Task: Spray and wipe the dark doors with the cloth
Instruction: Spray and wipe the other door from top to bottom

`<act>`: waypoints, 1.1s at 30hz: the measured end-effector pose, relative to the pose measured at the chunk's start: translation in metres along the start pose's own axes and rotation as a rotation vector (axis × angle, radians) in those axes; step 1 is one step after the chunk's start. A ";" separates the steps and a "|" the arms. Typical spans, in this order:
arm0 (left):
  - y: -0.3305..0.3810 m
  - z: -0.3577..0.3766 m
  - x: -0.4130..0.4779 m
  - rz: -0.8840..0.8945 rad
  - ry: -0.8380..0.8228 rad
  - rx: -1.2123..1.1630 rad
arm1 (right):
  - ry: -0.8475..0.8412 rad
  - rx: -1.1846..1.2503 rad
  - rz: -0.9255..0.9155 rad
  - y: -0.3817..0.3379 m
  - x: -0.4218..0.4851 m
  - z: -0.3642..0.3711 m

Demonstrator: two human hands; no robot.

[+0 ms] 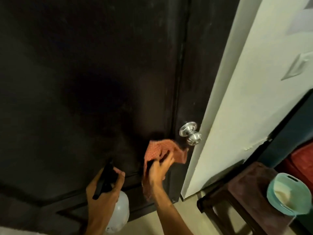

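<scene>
A dark door [84,73] fills most of the view, with a silver round knob [191,134] near its right edge. My right hand [160,168] holds an orange checked cloth [160,150] against the door, just below and left of the knob. Lower left, my left hand [105,189] grips the black trigger head of a spray bottle [118,212], whose whitish body hangs below the hand. The nozzle points up toward the door.
A pale wall edge [237,116] stands right of the door. A dark wooden stool [245,197] sits at the lower right with a teal bowl-like container [288,195] on it. Red fabric [303,160] lies behind the stool.
</scene>
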State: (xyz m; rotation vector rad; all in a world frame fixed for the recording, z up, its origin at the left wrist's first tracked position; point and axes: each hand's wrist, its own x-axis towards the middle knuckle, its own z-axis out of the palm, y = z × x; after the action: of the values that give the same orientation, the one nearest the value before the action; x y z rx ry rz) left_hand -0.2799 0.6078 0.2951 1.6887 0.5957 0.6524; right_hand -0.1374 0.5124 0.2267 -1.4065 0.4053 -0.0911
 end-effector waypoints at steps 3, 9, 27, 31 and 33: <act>0.025 0.039 -0.008 0.045 -0.050 0.079 | -0.073 0.340 0.219 -0.002 0.015 -0.047; 0.063 0.117 -0.023 0.078 -0.166 -0.004 | 0.133 0.413 -0.116 -0.081 0.052 -0.141; 0.075 0.185 -0.029 -0.022 -0.162 0.096 | -0.072 -0.586 -0.653 -0.150 0.112 -0.126; 0.078 0.179 -0.021 -0.075 -0.118 0.029 | -0.202 -1.009 -1.090 -0.158 0.090 -0.112; 0.080 0.177 -0.020 -0.055 -0.115 0.020 | -0.349 -1.129 -1.289 -0.154 0.083 -0.118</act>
State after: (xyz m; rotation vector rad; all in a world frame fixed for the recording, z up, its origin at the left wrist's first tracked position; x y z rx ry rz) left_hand -0.1670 0.4552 0.3406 1.7105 0.5659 0.5077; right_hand -0.0721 0.3501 0.3454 -2.5396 -0.9628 -0.7326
